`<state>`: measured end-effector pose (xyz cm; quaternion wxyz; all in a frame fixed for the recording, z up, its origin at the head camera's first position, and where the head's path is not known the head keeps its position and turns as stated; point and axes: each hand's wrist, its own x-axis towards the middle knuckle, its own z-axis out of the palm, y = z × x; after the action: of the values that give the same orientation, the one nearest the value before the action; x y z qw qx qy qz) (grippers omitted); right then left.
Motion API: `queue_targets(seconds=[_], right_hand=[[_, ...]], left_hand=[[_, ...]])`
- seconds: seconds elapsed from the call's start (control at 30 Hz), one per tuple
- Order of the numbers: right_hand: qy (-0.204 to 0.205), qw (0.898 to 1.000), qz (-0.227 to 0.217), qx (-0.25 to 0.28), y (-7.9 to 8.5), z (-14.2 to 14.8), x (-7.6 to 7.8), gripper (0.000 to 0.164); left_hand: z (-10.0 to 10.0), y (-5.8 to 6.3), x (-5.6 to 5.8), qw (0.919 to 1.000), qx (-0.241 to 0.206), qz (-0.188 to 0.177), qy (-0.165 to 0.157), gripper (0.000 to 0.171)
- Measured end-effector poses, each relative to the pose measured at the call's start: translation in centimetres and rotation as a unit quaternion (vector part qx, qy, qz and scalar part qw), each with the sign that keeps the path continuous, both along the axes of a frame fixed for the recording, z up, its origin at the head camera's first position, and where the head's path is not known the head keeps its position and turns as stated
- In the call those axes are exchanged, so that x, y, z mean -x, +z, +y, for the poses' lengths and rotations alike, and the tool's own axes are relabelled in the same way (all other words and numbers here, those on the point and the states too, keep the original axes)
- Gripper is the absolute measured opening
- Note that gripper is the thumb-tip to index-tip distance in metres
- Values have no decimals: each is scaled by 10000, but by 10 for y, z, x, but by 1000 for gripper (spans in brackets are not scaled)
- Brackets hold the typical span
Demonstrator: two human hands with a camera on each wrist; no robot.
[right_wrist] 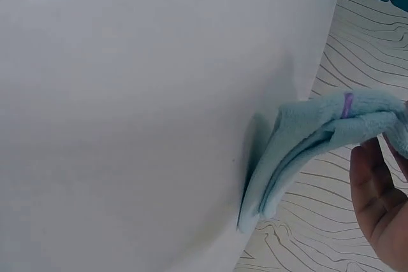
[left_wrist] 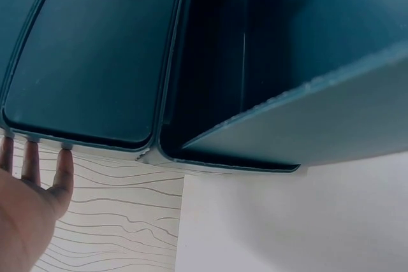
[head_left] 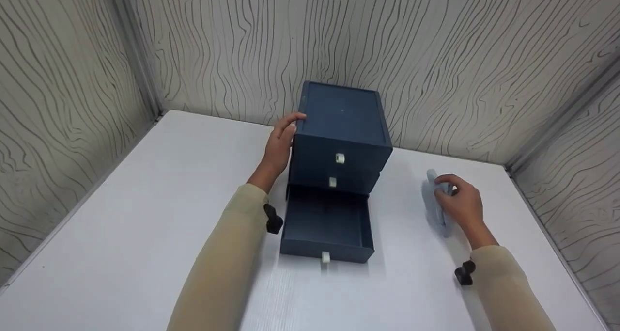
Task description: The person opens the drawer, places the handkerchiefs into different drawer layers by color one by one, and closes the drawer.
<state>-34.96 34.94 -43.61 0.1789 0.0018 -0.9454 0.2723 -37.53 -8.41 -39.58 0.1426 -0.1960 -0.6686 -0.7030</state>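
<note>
A dark blue drawer unit stands on the white table, its bottom drawer pulled out with nothing seen inside. My left hand rests against the unit's left side, fingers extended over the top edge. In the left wrist view, the fingertips touch the side wall. To the right of the unit, my right hand pinches a folded light blue cloth with a purple stripe. The cloth is lifted at the held part, and its lower end reaches down to the tabletop.
The two upper drawers with white knobs are closed. White table surface lies on both sides of the unit. A wood-patterned wall panel rises behind, and more panels flank the table left and right.
</note>
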Motion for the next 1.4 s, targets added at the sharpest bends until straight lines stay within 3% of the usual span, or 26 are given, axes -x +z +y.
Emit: queue_targets(seconds=[0.53, 0.87, 1.13, 1.4], right_hand=[[308, 9950, 943, 134, 25, -17, -32, 21], [1102, 9732, 1947, 525, 41, -35, -63, 25], [1843, 9595, 2099, 378, 54, -55, -85, 31], [2225, 9555, 1935, 80, 61, -79, -102, 36]], left_hand=[[1, 1, -1, 10000, -55, 63, -5, 38], [-1, 2, -1, 9999, 87, -97, -67, 39], [-1, 1, -1, 10000, -14, -54, 8, 39], [1, -1, 0, 9999, -42, 146, -14, 38]])
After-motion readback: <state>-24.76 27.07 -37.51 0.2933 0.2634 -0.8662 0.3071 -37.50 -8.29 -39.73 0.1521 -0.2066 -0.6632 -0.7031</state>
